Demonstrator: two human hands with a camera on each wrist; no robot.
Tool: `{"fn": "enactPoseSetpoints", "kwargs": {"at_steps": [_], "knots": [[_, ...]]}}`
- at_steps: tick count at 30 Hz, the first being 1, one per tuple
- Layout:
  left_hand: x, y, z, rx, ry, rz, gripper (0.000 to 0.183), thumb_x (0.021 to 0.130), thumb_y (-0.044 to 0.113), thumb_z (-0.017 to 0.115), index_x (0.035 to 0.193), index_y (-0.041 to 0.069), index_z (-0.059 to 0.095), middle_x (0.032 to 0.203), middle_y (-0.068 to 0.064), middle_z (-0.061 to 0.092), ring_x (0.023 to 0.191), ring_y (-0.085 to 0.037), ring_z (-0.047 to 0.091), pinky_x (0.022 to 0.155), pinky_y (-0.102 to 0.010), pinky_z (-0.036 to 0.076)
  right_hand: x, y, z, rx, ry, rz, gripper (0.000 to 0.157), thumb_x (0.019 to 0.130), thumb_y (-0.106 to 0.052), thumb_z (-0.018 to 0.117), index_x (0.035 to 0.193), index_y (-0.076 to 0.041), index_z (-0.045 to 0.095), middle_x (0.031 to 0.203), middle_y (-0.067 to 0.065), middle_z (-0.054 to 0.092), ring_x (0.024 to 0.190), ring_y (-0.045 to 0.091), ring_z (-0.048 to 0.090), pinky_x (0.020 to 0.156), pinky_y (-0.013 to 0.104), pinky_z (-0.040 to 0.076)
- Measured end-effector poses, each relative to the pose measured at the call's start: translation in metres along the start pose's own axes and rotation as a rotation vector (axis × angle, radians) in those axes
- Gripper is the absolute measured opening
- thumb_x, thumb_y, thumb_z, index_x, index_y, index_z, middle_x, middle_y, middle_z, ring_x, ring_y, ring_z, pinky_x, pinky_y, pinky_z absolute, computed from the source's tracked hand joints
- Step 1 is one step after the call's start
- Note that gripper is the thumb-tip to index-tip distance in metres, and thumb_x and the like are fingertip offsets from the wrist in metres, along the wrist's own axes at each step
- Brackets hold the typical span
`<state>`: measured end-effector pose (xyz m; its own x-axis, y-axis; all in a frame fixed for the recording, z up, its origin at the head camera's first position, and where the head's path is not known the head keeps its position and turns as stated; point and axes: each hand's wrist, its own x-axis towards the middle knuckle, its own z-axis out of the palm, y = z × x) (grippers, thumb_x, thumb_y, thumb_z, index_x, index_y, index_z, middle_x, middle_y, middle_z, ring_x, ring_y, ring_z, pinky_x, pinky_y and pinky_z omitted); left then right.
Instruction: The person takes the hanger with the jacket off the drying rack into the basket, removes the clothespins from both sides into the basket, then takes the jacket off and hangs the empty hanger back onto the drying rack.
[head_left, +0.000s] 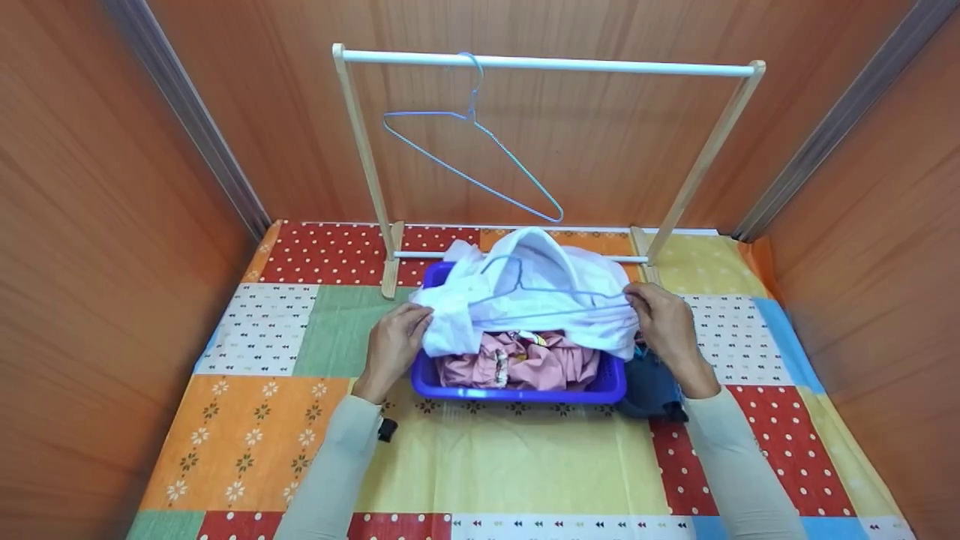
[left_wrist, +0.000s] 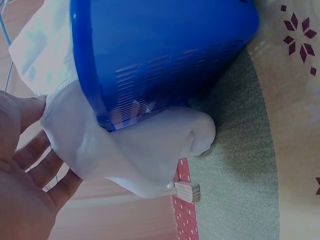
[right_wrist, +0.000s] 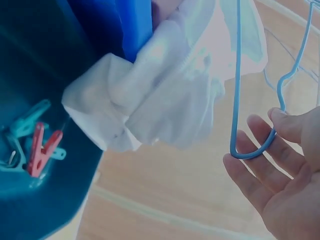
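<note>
A white collared shirt [head_left: 592, 270] lies bunched over the purple-blue basket [head_left: 517, 394], its cloth draping past the rim. Across the shirt lies a blue wire hanger [head_left: 517, 289], hook pointing away from me. At the basket's left side, my left hand [head_left: 394, 341] pinches the shirt's edge between thumb and fingers, seen close up in the left wrist view. On the other side, my right hand [head_left: 664, 326] holds the hanger's rounded end, thumb against the wire and fingers beneath. Folded pink clothing [head_left: 525, 364] shows in the basket below the shirt.
Behind the basket stands a rack with a white rail [head_left: 600, 65], where a second blue hanger [head_left: 472, 169] hangs. A dark tub [head_left: 649, 386] sits right of the basket, with red and teal clothespins [right_wrist: 42, 150] inside. Wooden panels surround the patchwork cloth [head_left: 540, 465].
</note>
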<state>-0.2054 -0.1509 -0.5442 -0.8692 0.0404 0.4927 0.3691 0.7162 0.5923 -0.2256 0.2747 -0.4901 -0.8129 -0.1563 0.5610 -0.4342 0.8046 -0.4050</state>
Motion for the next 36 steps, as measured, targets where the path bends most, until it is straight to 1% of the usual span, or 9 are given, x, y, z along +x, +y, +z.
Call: {"fn": "enactPoseSetpoints", "kwargs": {"at_steps": [4, 10, 14, 21, 25, 30, 36], "knots": [[-0.002, -0.001, -0.001, 0.001, -0.011, -0.002, 0.016, 0.092, 0.014, 0.069, 0.104, 0.008, 0.077, 0.100, -0.007, 0.074, 0.093, -0.027, 0.071, 0.082, -0.044, 0.056, 0.000, 0.006, -0.006, 0.007, 0.021, 0.037, 0.011, 0.092, -0.007, 0.066, 0.100, -0.006, 0.074, 0.099, 0.014, 0.075, 0.091, 0.032, 0.072, 0.076, 0.048, 0.055], [-0.007, -0.005, 0.000, 0.026, -0.037, -0.029, 0.016, 0.091, 0.014, 0.070, 0.103, 0.008, 0.077, 0.101, -0.008, 0.074, 0.095, -0.028, 0.071, 0.082, -0.045, 0.056, -0.001, 0.014, -0.014, -0.014, 0.028, 0.049, 0.011, 0.093, -0.006, 0.066, 0.100, -0.004, 0.074, 0.098, 0.015, 0.075, 0.087, 0.033, 0.072, 0.072, 0.049, 0.055], [-0.009, -0.006, 0.003, 0.032, -0.055, -0.040, 0.015, 0.091, 0.015, 0.070, 0.103, 0.008, 0.077, 0.101, -0.008, 0.074, 0.095, -0.028, 0.071, 0.082, -0.045, 0.056, -0.002, 0.017, -0.019, -0.028, 0.025, 0.078, 0.012, 0.093, -0.007, 0.065, 0.101, -0.002, 0.073, 0.098, 0.017, 0.074, 0.089, 0.034, 0.072, 0.075, 0.051, 0.055], [-0.012, -0.007, 0.005, 0.028, -0.052, -0.028, 0.013, 0.089, 0.013, 0.071, 0.099, 0.008, 0.077, 0.098, -0.006, 0.074, 0.093, -0.027, 0.071, 0.080, -0.045, 0.056, -0.004, 0.023, -0.028, -0.077, 0.050, 0.076, 0.012, 0.092, -0.005, 0.065, 0.101, -0.003, 0.073, 0.100, 0.017, 0.074, 0.094, 0.037, 0.071, 0.080, 0.053, 0.053], [-0.014, -0.007, 0.007, 0.021, -0.060, -0.037, 0.012, 0.089, 0.012, 0.071, 0.099, 0.008, 0.078, 0.098, -0.006, 0.074, 0.094, -0.027, 0.070, 0.081, -0.045, 0.056, -0.005, 0.026, -0.032, -0.083, 0.052, 0.089, 0.012, 0.093, -0.004, 0.064, 0.101, -0.002, 0.073, 0.100, 0.017, 0.074, 0.091, 0.036, 0.071, 0.079, 0.053, 0.053], [-0.015, -0.008, 0.008, 0.024, -0.060, -0.031, 0.013, 0.089, 0.012, 0.072, 0.099, 0.007, 0.077, 0.100, -0.008, 0.073, 0.096, -0.029, 0.068, 0.084, -0.046, 0.055, -0.007, 0.029, -0.039, -0.096, 0.053, 0.116, 0.013, 0.095, -0.005, 0.062, 0.102, -0.002, 0.072, 0.100, 0.018, 0.073, 0.090, 0.037, 0.070, 0.078, 0.054, 0.055], [-0.016, -0.008, 0.010, 0.026, -0.059, -0.032, 0.013, 0.089, 0.012, 0.072, 0.099, 0.007, 0.078, 0.101, -0.007, 0.072, 0.098, -0.028, 0.067, 0.085, -0.045, 0.054, -0.007, 0.033, -0.045, -0.106, 0.085, 0.105, 0.012, 0.095, -0.005, 0.062, 0.101, -0.001, 0.071, 0.097, 0.019, 0.073, 0.087, 0.038, 0.070, 0.075, 0.054, 0.055]]}}
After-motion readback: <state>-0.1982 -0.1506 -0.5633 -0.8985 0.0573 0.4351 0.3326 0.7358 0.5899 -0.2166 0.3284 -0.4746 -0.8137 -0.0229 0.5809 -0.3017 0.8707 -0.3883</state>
